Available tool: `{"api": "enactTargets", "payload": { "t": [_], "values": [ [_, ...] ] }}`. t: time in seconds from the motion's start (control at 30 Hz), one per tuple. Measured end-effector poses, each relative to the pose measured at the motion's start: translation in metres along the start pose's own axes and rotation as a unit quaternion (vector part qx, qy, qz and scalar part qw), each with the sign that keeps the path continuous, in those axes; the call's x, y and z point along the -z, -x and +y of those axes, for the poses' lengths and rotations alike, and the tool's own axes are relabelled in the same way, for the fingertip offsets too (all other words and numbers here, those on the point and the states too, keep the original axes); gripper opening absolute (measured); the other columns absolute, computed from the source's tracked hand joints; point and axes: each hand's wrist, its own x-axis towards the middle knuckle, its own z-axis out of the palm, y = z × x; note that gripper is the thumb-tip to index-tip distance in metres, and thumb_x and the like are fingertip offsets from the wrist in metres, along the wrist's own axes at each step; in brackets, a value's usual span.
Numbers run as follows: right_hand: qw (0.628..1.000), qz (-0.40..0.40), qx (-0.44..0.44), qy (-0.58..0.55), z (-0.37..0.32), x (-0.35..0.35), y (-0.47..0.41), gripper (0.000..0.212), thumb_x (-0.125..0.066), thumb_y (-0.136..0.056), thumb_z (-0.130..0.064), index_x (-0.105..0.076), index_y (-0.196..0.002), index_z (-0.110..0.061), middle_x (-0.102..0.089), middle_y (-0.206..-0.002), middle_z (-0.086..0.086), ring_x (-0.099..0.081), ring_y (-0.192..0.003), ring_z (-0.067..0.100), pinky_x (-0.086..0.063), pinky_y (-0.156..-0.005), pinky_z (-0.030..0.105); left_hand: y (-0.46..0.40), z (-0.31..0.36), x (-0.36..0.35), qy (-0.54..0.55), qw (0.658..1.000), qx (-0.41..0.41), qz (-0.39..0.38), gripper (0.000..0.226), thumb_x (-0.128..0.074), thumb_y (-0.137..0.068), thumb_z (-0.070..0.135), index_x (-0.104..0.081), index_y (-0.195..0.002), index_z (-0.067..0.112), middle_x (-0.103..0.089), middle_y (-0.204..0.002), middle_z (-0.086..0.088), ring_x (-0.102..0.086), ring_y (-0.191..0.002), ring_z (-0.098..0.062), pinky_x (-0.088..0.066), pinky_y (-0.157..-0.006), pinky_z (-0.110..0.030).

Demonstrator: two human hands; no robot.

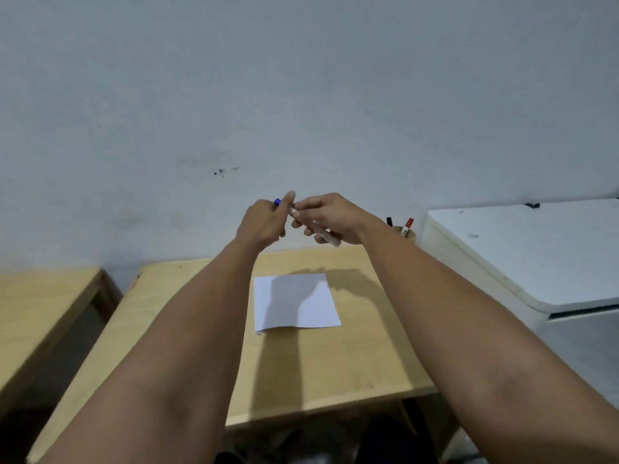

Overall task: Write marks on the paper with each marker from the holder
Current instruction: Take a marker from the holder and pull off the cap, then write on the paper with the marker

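Both my hands are raised above the far end of the wooden table [335,370]. My right hand [330,216] grips the white barrel of a marker [326,236], which slants down to the right. My left hand [264,222] pinches its blue cap [277,201] at the upper left end. Whether the cap is on or off the tip is hidden by my fingers. A white sheet of paper [296,301] lies flat on the table below my hands, partly in their shadow. The round wooden holder [409,234] stands at the table's far right corner with a black marker [389,221] and a red marker [407,226] upright in it.
A white appliance [522,256] stands close against the table's right side. A second wooden table [40,303] sits to the left with a gap between. A pale wall with dark smudges [221,171] rises right behind the table.
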Motion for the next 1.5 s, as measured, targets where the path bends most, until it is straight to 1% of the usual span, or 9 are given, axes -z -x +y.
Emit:
{"api": "enactTargets", "payload": {
  "t": [0.17, 0.43, 0.57, 0.67, 0.87, 0.97, 1.17, 1.3, 1.5],
  "values": [
    [0.998, -0.043, 0.014, -0.051, -0.004, -0.053, -0.021, 0.03, -0.081, -0.096, -0.031, -0.081, -0.119, -0.011, -0.077, -0.091, 0.003, -0.055, -0.065, 0.011, -0.037, -0.05, 0.022, 0.018, -0.021, 0.047, 0.164, 0.985, 0.057, 0.017, 0.048, -0.05, -0.102, 0.051, -0.064, -0.08, 0.012, -0.044, -0.061, 0.001, -0.046, -0.054, -0.011, -0.061, -0.066, -0.031],
    [0.999, -0.035, 0.014, 0.037, 0.026, -0.078, -0.051, 0.023, -0.076, -0.099, -0.019, -0.081, -0.12, -0.012, -0.074, -0.085, 0.002, -0.051, -0.061, 0.011, -0.036, -0.05, 0.021, 0.0, -0.077, 0.084, 0.139, 0.979, 0.115, 0.091, 0.042, -0.045, -0.105, 0.041, -0.06, -0.081, 0.01, -0.042, -0.069, -0.006, -0.043, -0.064, -0.019, -0.057, -0.059, -0.031],
    [0.998, 0.054, -0.02, -0.026, 0.056, -0.059, -0.061, 0.018, -0.069, -0.104, -0.016, -0.07, -0.121, -0.012, -0.072, -0.092, 0.013, -0.052, -0.06, 0.016, -0.039, -0.047, 0.023, -0.011, -0.131, 0.103, -0.13, 0.981, 0.081, 0.118, 0.055, -0.038, -0.105, 0.05, -0.053, -0.071, 0.01, -0.052, -0.069, -0.007, -0.059, -0.072, -0.033, -0.052, -0.068, -0.035],
    [0.985, 0.113, -0.035, -0.123, 0.069, -0.058, -0.071, 0.01, -0.06, -0.108, -0.011, -0.064, -0.111, -0.019, -0.07, -0.095, 0.016, -0.057, -0.059, 0.019, -0.047, -0.048, 0.024, -0.006, -0.166, 0.074, -0.332, 0.94, 0.05, 0.051, 0.052, -0.028, -0.107, 0.05, -0.06, -0.097, 0.011, -0.067, -0.097, -0.014, -0.062, -0.093, -0.037, -0.041, -0.073, -0.039],
    [0.932, 0.146, -0.089, -0.32, 0.082, -0.06, -0.082, 0.04, -0.045, -0.099, -0.002, -0.078, -0.114, -0.016, -0.079, -0.1, 0.011, -0.072, -0.067, 0.022, -0.056, -0.057, 0.026, 0.016, -0.21, 0.022, -0.461, 0.885, 0.03, -0.053, 0.042, -0.032, -0.104, 0.046, -0.056, -0.114, 0.014, -0.066, -0.113, -0.01, -0.065, -0.1, -0.035, -0.043, -0.076, -0.039],
    [0.92, 0.138, -0.072, -0.361, 0.092, -0.058, -0.084, 0.027, -0.059, -0.102, -0.003, -0.078, -0.117, -0.017, -0.081, -0.096, 0.007, -0.074, -0.073, 0.021, -0.056, -0.056, 0.024, 0.014, -0.212, 0.021, -0.492, 0.869, 0.021, -0.058, 0.045, -0.03, -0.105, 0.045, -0.059, -0.118, 0.013, -0.065, -0.117, -0.009, -0.066, -0.104, -0.033, -0.04, -0.075, -0.038],
    [0.963, 0.151, -0.042, -0.219, 0.098, -0.071, -0.071, 0.012, -0.073, -0.101, -0.023, -0.072, -0.113, -0.02, -0.079, -0.096, 0.004, -0.072, -0.071, 0.018, -0.055, -0.057, 0.025, 0.019, -0.202, 0.028, -0.483, 0.873, 0.059, -0.022, 0.055, -0.036, -0.097, 0.061, -0.053, -0.123, 0.015, -0.06, -0.116, -0.008, -0.062, -0.104, -0.032, -0.041, -0.072, -0.039],
    [0.988, 0.145, 0.026, -0.042, 0.114, -0.089, -0.06, 0.01, -0.061, -0.107, -0.02, -0.071, -0.106, -0.021, -0.077, -0.092, 0.005, -0.068, -0.075, 0.02, -0.056, -0.068, 0.033, 0.022, -0.192, 0.033, -0.469, 0.88, -0.073, 0.029, 0.042, -0.044, -0.1, 0.049, -0.059, -0.115, 0.013, -0.063, -0.11, -0.008, -0.059, -0.101, -0.033, -0.046, -0.069, -0.04],
    [0.948, 0.071, 0.091, 0.298, 0.162, -0.119, -0.026, 0.023, -0.06, -0.105, -0.036, -0.062, -0.128, -0.037, -0.078, -0.116, -0.005, -0.072, -0.109, 0.024, -0.053, -0.099, 0.043, 0.056, -0.187, 0.012, -0.413, 0.879, -0.222, -0.084, 0.044, -0.044, -0.095, 0.051, -0.07, -0.114, 0.021, -0.069, -0.123, 0.001, -0.064, -0.108, -0.027, -0.055, -0.079, -0.041]
  ]
}}
